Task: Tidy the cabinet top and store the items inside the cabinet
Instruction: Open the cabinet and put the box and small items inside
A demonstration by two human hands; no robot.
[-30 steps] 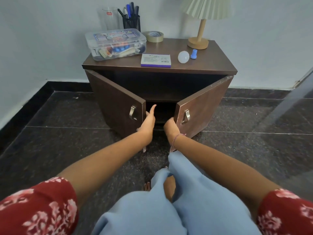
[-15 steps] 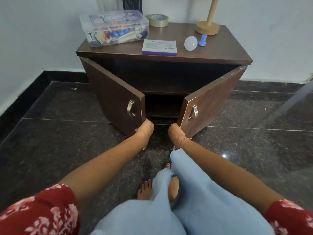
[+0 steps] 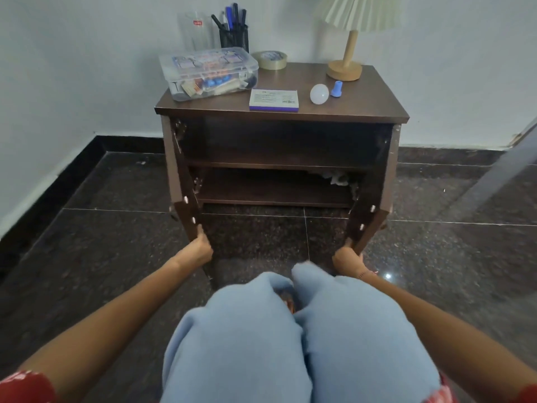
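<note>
The cabinet [image 3: 363, 96] stands at upper centre of the frame against the white wall [image 3: 72, 68]. Both doors are swung fully outward, edge-on to the camera.

The left hand [image 3: 200, 250] grips the lower free corner of the left door [image 3: 186, 199], fingers curled round its edge. The right hand [image 3: 347, 258] grips the lower free corner of the right door [image 3: 369, 216] in the same way. Both hands sit just below frame centre, well apart.

Inside the cabinet:
- An upper shelf [image 3: 276, 164] and a lower shelf [image 3: 273, 194] are in view.
- A crumpled pale object [image 3: 338, 178] lies at the right rear of the lower compartment; what it is cannot be told.

On the cabinet top, from left of frame to right:
- A clear plastic box [image 3: 207, 72], lid on, filled with small items.
- Behind it, against the wall, a clear cup [image 3: 197, 32] and a black pen holder [image 3: 234, 39] with pens.
- A tape roll [image 3: 271, 60], lying flat just right of the clear plastic box.
- A flat white carton [image 3: 274, 99] with a purple edge, near the front edge.
- A white bulb [image 3: 319, 93], on its side, with a small blue part [image 3: 336, 89] just beside it.
- A lamp [image 3: 345, 69] with a wooden base and a pleated shade, at the right rear corner.

The person's knees [image 3: 290, 330], in light-blue trousers, fill lower centre of the frame. The floor [image 3: 87, 228] is dark polished tile.
</note>
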